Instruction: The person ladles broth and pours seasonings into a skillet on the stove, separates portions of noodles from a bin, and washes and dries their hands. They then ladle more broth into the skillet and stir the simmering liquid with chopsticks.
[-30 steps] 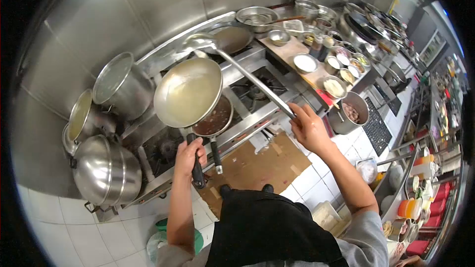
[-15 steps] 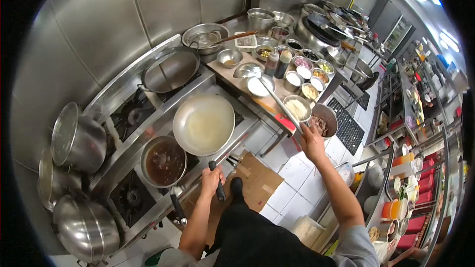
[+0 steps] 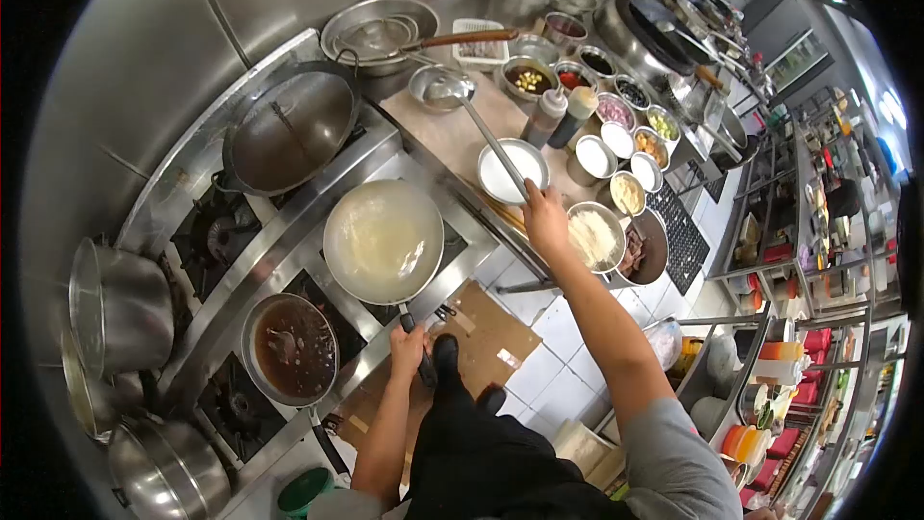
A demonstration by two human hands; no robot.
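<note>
My left hand [image 3: 409, 351] is wrapped round the black handle of a light-coloured frying pan [image 3: 383, 242], which has a thin pale liquid in it and sits over the right front part of the stove. In my right hand [image 3: 546, 213] is the shaft of a long metal ladle [image 3: 495, 140]. The ladle's head is at a small metal bowl [image 3: 443, 88] on the board; whether it touches the bottom is hard to see. Just below the shaft stands a bowl of white contents [image 3: 513, 171].
A pan of brown liquid [image 3: 291, 347] sits left of my pan, its handle pointing toward me. Behind is a large wok [image 3: 292, 130]. Squeeze bottles [image 3: 547, 116] and several ingredient bowls stand right. Tall pots [image 3: 125, 308] line the left wall.
The view has shifted toward the side counter. My left hand has brought the pan off the rear area to the right front burner; the ladle has gone from above the stove to the small bowl.
</note>
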